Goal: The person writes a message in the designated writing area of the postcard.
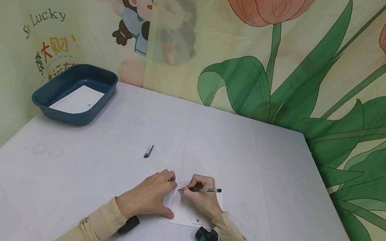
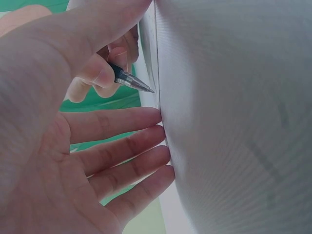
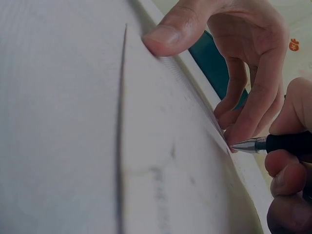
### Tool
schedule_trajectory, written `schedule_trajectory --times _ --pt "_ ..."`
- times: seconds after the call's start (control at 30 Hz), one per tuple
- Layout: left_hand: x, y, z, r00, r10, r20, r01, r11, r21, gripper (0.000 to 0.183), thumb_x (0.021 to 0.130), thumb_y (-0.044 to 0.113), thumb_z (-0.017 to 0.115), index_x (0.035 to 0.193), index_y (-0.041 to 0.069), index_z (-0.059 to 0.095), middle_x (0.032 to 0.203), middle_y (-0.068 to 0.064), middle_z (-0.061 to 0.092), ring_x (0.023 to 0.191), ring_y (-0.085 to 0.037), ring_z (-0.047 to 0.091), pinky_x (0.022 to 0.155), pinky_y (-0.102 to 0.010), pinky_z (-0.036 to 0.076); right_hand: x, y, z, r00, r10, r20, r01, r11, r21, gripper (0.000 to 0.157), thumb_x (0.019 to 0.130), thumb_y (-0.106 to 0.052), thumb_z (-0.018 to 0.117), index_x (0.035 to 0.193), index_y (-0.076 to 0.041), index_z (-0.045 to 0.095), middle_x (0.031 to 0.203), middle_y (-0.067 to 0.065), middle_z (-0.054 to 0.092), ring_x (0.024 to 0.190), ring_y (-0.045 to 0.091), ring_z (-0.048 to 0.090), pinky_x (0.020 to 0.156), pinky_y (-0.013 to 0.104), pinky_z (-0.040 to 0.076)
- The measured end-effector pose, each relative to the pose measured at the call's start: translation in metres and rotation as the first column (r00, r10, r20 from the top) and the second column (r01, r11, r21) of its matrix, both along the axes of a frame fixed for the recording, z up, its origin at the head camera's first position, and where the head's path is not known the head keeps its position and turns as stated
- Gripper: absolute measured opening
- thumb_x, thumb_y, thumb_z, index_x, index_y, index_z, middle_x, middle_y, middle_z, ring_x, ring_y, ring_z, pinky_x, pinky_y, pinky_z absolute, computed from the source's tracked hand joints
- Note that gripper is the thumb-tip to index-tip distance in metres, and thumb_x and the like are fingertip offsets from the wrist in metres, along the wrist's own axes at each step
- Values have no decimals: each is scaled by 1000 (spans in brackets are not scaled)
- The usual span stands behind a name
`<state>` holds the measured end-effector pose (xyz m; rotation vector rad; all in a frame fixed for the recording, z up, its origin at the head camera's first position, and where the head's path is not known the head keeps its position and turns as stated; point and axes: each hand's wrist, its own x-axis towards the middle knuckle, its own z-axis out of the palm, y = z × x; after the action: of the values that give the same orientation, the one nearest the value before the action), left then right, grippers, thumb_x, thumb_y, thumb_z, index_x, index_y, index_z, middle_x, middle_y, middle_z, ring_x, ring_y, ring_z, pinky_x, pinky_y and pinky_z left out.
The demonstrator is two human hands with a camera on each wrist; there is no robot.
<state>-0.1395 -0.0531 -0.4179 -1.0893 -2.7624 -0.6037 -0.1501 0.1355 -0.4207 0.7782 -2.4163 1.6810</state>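
Note:
A pen (image 1: pixel 211 189) with a clear barrel and black grip is pinched in my right hand (image 1: pixel 204 198), its metal tip right at the upper left part of a small white sheet of paper (image 1: pixel 183 214). The sheet bears a small dark bird-like print near its lower edge. My left hand (image 1: pixel 153 193) rests at the sheet's left edge, thumb and fingers spread apart, fingertips down on the surface. In the left wrist view the straight fingers (image 2: pixel 122 151) of that hand lie below the pen tip. My right hand hides part of the sheet's right side.
A black and clear pen cap (image 1: pixel 148 151) lies on the white-covered table (image 1: pixel 245 169) beyond my left hand. At the back left stands a dark blue tray (image 1: pixel 67 118) with white paper (image 1: pixel 77 100) in it. Printed curtains hang behind the table. Each wrist carries a black device.

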Motion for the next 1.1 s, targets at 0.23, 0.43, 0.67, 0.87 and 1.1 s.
schedule_trajectory --times 0.23,0.43,0.67,0.87,1.1 --pt "0 0 1 1000 -6 -7 6 1000 -7 59 54 46 89 89 4 67 91 1 52 79 -13 43 67 -23 41 0 0 -1 1000 7 -7 -7 1000 3 20 68 19 62 60 3 54 61 16 60 58 -3 48 57 14 42" --pt "0 0 1 1000 -8 -8 8 1000 -9 60 55 46 89 90 3 68 91 0 52 79 -13 44 67 -23 42 -1 1 -1 1000 8 -4 -8 1000 5 19 68 18 62 60 2 54 61 16 61 59 -3 49 57 15 43" --pt "0 0 2 1000 -5 3 5 1000 -11 59 55 45 90 90 3 68 92 0 52 79 -13 44 67 -23 42 -1 0 0 1000 13 -9 -13 1000 12 19 68 18 62 60 2 54 60 15 60 58 -2 48 56 14 41" --pt "0 0 2 1000 -1 7 1 1000 -14 60 55 46 90 92 3 68 93 0 53 80 -13 45 68 -24 43 0 0 1 1000 -4 2 4 1000 14 19 68 18 62 60 2 54 61 15 60 58 -2 49 57 14 42" --pt "0 0 2 1000 0 5 0 1000 -13 60 55 46 90 91 3 68 93 0 53 81 -14 46 68 -24 43 0 0 0 1000 -10 -6 10 1000 13 20 67 18 62 60 2 53 60 14 60 58 -2 48 57 14 42"
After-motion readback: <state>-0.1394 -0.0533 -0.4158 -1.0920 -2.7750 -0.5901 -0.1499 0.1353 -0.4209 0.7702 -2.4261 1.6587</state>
